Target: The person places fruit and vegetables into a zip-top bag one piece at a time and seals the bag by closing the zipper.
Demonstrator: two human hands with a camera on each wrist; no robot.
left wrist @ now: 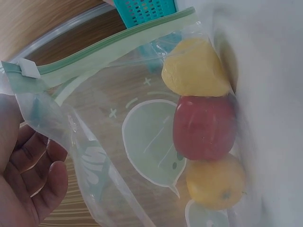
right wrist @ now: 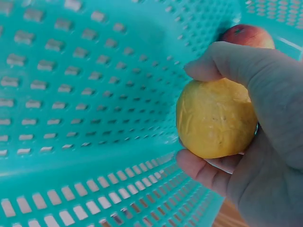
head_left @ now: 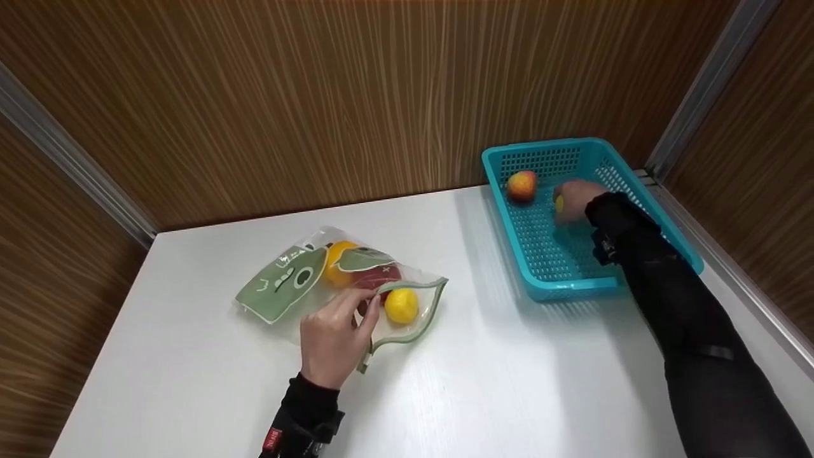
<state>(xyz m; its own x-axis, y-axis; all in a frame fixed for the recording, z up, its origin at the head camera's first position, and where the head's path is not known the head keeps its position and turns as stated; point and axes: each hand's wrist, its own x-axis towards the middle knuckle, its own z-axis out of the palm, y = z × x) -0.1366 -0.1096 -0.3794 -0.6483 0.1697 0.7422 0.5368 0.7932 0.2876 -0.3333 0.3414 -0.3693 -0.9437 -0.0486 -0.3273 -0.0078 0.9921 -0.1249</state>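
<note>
My left hand (head_left: 334, 334) pinches the opening edge of a clear zip bag (head_left: 273, 289) with green cartoon prints, which lies on the table. Inside the bag, the left wrist view shows a yellow fruit (left wrist: 196, 68), a red apple-like fruit (left wrist: 206, 127) and an orange-coloured fruit (left wrist: 217, 184) in a row. The mouth of the bag gapes to the right. Down in the turquoise basket (head_left: 531, 270), my right hand (head_left: 577, 198) grips a round, wrinkled yellow fruit (right wrist: 215, 120) between thumb and fingers. A red-and-yellow peach-like fruit (head_left: 522, 186) sits by the basket's left wall.
The white table (head_left: 483, 381) meets a wood-patterned panel (head_left: 318, 102) at the back. Similar panels stand on both sides. The basket is near the right back corner, with its perforated walls rising around my right hand. A white slider (left wrist: 29, 68) sits on the bag's zip.
</note>
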